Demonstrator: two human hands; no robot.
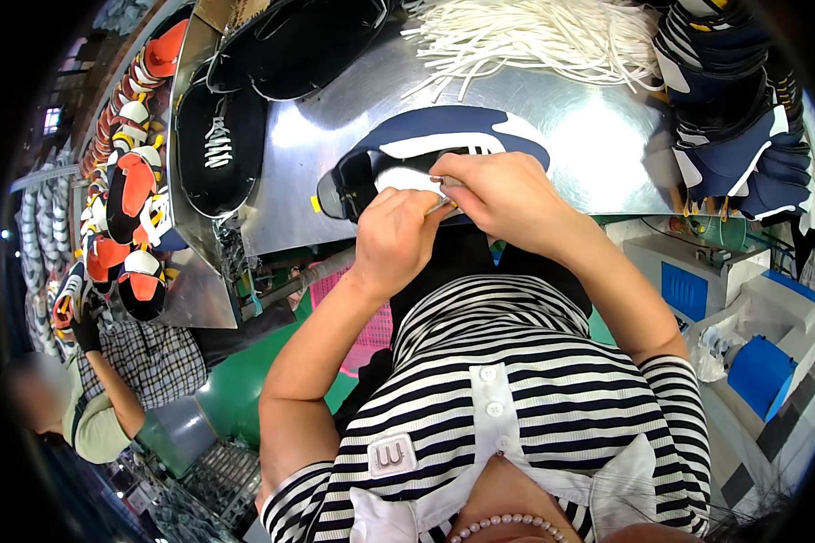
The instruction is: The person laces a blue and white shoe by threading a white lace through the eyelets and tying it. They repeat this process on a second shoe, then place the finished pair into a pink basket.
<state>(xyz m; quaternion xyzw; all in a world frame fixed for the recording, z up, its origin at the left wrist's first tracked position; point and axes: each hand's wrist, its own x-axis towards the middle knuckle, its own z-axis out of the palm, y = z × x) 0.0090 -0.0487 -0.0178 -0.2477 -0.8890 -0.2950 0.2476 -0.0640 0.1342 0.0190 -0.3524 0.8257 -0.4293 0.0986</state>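
A navy-blue shoe upper (507,131) with white side panels lies on the metal table in front of me, its grey and black heel end to the left. My left hand (394,231) is closed at its near edge, thumb and fingers pinching the upper there. Right beside it, my right hand (503,195) is closed too, with its fingertips meeting the left ones over the shoe's opening. Something small and thin is between the right fingertips, too hidden to name. White material shows inside the opening.
Loose white shoelaces (534,41) are heaped at the table's far side. Black laced uppers (217,149) lie to the left, stacked navy uppers (729,154) to the right. A co-worker (109,398) in a black glove handles shoes at far left, beside orange-lined uppers (138,185).
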